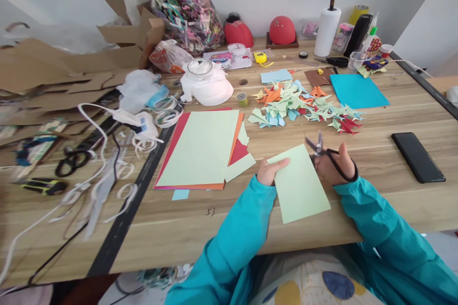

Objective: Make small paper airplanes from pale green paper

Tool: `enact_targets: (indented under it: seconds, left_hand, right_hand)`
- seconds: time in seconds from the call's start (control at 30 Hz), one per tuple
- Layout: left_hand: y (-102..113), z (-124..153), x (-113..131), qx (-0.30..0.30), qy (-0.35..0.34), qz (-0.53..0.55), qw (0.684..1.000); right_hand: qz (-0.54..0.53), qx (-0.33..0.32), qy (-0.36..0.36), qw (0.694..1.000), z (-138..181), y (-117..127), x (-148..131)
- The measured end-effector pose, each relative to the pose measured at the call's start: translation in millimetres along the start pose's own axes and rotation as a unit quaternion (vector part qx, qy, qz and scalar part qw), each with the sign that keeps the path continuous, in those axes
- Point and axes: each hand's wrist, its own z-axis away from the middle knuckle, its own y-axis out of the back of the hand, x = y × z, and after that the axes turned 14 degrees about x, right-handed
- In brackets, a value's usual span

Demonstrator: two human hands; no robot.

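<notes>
A pale green sheet of paper (pixel 302 190) is pinched by my left hand (pixel 270 170) at its upper left edge, thumb on top. My right hand (pixel 332 167) grips black-handled scissors (pixel 320 145), whose blades stand apart and point up and left, just beyond the sheet's upper right corner. To the left lies a stack of coloured paper, with a large pale green sheet (pixel 200 147) over red and orange ones. Paper scraps (pixel 241 166) stick out at its right side. Beyond my hands is a pile of folded paper cranes (pixel 293 102) in green, orange, blue and red.
A black phone (pixel 418 157) lies at the right. Blue sheets (pixel 359 90) rest behind the cranes. Cables, a white power strip (pixel 127 118), another pair of scissors (pixel 72 161) and a utility knife (pixel 43 186) crowd the left. Cardboard boxes (pixel 121 38) and a stuffed bag (pixel 188 14) stand at the back.
</notes>
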Motion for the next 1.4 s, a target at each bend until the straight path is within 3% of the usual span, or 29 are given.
enact_targets:
  seconds: [0.13,0.27,0.33,0.4,0.5,0.63,0.7,0.87,1.0,1.07,1.13,1.17,1.23,1.3,1.33,1.4]
  left_hand:
    - [3.2,-6.3,-0.8,0.014,-0.012,0.02,1.0]
    - [4.6,-14.7,-5.7,0.007,-0.006,-0.004,1.0]
    - [5.4,-18.3,-7.4,0.01,-0.012,-0.003,1.0]
    - [6.3,-20.8,-7.7,0.016,-0.023,0.001,1.0]
    - [7.6,-22.8,-5.9,0.011,-0.042,-0.006,0.999]
    - [9.3,-25.1,-2.8,-0.025,-0.06,-0.03,0.997]
    - [9.7,-26.6,-2.9,-0.033,-0.075,-0.035,0.996]
    - [11.0,-32.6,-7.8,-0.039,-0.103,-0.027,0.994]
    - [14.5,-39.6,-12.5,-0.035,-0.104,-0.024,0.994]
    - [15.6,-42.3,-14.8,-0.025,-0.108,-0.019,0.994]
    - [15.6,-43.5,-17.0,-0.014,-0.109,-0.018,0.994]
    - [15.2,-43.5,-18.0,-0.012,-0.106,-0.019,0.994]
    - [14.3,-42.6,-19.5,-0.015,-0.102,-0.02,0.994]
    - [13.9,-41.4,-20.5,-0.027,-0.106,-0.019,0.994]
    - [14.0,-41.0,-20.9,-0.033,-0.11,-0.022,0.993]
    - [14.9,-40.9,-21.5,-0.042,-0.124,-0.037,0.991]
  right_hand:
    - [-0.003,0.049,0.053,0.997,-1.6,11.0,-12.3]
    - [0.059,0.084,0.102,0.989,-4.4,11.9,-4.2]
    - [0.105,0.119,0.158,0.975,-6.1,11.1,3.7]
    - [0.175,0.178,0.231,0.941,-7.0,12.8,9.0]
    - [0.373,0.246,0.287,0.847,-5.8,21.3,10.4]
    - [0.664,0.277,0.271,0.64,0.2,39.3,7.3]
    - [0.744,0.273,0.248,0.558,4.8,48.9,5.8]
    - [0.827,0.302,0.154,0.449,19.6,67.3,2.9]
    - [0.834,0.349,0.136,0.406,31.0,69.2,3.6]
    - [0.819,0.358,0.156,0.42,35.6,64.5,3.0]
    - [0.777,0.338,0.213,0.486,38.3,55.2,1.4]
    - [0.737,0.312,0.252,0.544,38.3,49.0,0.7]
    - [0.616,0.206,0.293,0.702,34.8,34.9,0.9]
    - [0.475,0.138,0.241,0.835,25.6,22.3,3.9]
    - [0.414,0.101,0.206,0.881,19.0,18.0,6.3]
    - [0.333,0.059,0.141,0.931,3.6,14.6,12.4]
